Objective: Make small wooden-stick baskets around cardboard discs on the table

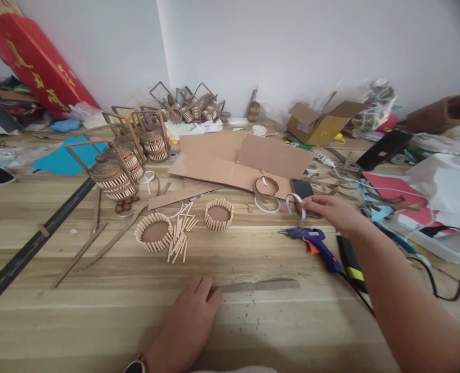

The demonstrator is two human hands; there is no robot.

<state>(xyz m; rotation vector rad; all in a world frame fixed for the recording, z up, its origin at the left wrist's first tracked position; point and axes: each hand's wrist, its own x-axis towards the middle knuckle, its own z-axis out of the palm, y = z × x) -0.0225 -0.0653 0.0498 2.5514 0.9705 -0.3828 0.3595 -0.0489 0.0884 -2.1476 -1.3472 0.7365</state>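
left hand [189, 321]: dark watch [135, 366] at wrist, silvery rim | right hand [331, 210]: bare forearm [395, 282]

Soft light casts faint shadows; edges look stretched.

Right grip [336, 213] outstretched, pinched; left grip [195, 313] low, palm-down.

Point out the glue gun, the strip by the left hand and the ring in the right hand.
Glue gun [317, 237]: head view, body.
Strip [258, 285]: head view, middle.
Ring [288, 206]: head view, left rim.
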